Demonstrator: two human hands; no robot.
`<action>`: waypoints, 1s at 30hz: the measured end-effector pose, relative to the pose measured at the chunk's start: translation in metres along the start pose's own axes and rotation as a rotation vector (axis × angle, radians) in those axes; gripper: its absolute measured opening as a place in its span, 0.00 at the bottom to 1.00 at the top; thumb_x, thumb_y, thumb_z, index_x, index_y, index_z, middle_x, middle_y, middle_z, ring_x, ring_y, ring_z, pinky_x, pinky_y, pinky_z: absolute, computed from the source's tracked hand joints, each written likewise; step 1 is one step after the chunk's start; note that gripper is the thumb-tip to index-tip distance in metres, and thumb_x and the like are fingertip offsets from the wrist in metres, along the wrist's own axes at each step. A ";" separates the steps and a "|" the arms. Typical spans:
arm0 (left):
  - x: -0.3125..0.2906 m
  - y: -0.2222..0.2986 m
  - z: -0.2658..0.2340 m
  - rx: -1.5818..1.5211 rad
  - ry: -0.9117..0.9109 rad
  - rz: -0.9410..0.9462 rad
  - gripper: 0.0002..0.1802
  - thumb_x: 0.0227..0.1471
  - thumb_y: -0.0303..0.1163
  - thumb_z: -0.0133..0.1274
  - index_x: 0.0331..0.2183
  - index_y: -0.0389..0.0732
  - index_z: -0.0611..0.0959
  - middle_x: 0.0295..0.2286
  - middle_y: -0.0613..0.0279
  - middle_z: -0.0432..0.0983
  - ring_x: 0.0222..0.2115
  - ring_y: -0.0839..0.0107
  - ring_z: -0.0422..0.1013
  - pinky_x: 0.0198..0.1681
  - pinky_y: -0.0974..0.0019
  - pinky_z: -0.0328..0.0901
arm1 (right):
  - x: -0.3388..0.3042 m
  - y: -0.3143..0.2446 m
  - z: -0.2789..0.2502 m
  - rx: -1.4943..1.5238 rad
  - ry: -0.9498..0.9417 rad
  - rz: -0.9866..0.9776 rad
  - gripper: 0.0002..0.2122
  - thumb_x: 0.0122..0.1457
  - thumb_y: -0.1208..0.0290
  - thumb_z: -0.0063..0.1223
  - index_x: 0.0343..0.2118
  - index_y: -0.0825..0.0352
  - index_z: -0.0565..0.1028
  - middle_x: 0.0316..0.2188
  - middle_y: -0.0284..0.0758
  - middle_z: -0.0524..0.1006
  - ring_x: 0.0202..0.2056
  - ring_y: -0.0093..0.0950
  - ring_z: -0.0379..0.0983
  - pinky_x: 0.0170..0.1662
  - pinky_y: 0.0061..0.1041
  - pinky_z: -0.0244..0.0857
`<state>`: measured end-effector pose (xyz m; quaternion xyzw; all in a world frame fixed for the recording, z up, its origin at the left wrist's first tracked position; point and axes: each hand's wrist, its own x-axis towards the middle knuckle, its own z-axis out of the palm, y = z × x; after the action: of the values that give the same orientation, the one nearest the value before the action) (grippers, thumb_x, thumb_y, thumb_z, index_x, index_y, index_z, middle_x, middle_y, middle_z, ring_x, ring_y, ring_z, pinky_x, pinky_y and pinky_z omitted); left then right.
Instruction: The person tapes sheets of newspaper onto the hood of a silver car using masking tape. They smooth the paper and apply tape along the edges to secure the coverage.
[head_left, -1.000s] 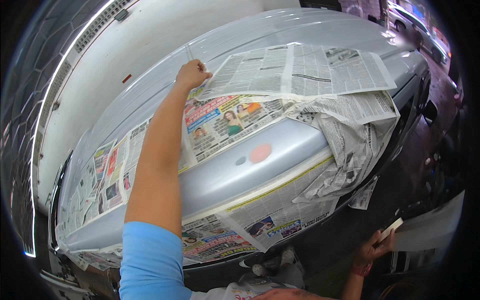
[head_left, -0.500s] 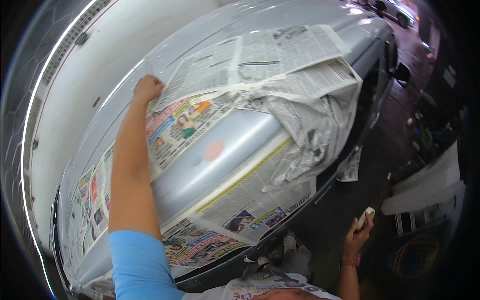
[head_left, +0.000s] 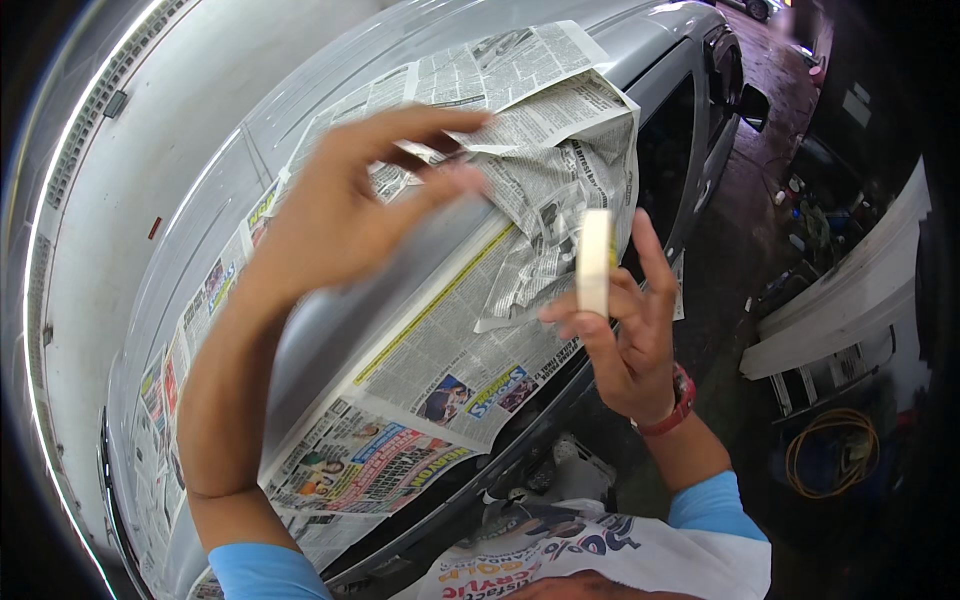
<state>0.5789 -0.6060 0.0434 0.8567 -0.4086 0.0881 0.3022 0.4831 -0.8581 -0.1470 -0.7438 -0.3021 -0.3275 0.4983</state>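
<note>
My left hand [head_left: 350,205] is raised over the silver car [head_left: 650,30], fingers spread, with nothing visible between them. A roll of cream masking tape [head_left: 595,262], seen edge-on, is gripped by my right hand [head_left: 637,350], which wears a red wristband. Sheets of newspaper [head_left: 420,405] cover much of the body on both sides of a bare silver strip [head_left: 335,335]. A pale taped edge with a yellow line borders this strip. Crumpled newspaper [head_left: 545,240] lies just behind the tape roll. My left hand hides part of the strip and the paper beyond it.
The car's side mirror [head_left: 754,108] sticks out at the far right. A large white panel [head_left: 850,300] and a coiled yellow hose [head_left: 832,455] are on the right. Along the left runs a pale wall [head_left: 130,170] with a bright strip.
My left hand has left the far newspaper edge and come back toward me, opening. My right hand has risen from low at the right, bringing the tape roll over the car.
</note>
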 end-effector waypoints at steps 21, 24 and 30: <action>-0.032 0.093 0.021 0.009 0.042 -0.052 0.21 0.58 0.36 0.74 0.51 0.41 0.90 0.47 0.63 0.88 0.44 0.70 0.83 0.45 0.65 0.77 | 0.043 -0.040 0.010 0.170 0.047 -0.139 0.38 0.74 0.69 0.62 0.76 0.76 0.49 0.78 0.52 0.58 0.36 0.22 0.76 0.55 0.32 0.72; -0.038 0.096 0.024 0.044 0.070 -0.029 0.18 0.59 0.35 0.73 0.48 0.41 0.88 0.48 0.64 0.85 0.45 0.71 0.81 0.45 0.65 0.77 | 0.040 -0.044 0.006 0.052 0.044 -0.160 0.36 0.73 0.69 0.63 0.74 0.76 0.54 0.79 0.55 0.55 0.33 0.22 0.74 0.52 0.31 0.72; -0.045 0.099 0.023 -0.005 0.051 -0.092 0.14 0.64 0.32 0.67 0.49 0.42 0.84 0.47 0.65 0.79 0.45 0.71 0.78 0.46 0.64 0.75 | 0.043 -0.050 0.011 -0.009 0.015 -0.184 0.29 0.72 0.69 0.64 0.68 0.77 0.61 0.78 0.60 0.55 0.28 0.25 0.74 0.44 0.31 0.74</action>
<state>0.4724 -0.6384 0.0510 0.8714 -0.3611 0.0949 0.3183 0.4724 -0.8266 -0.0888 -0.7127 -0.3639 -0.3788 0.4649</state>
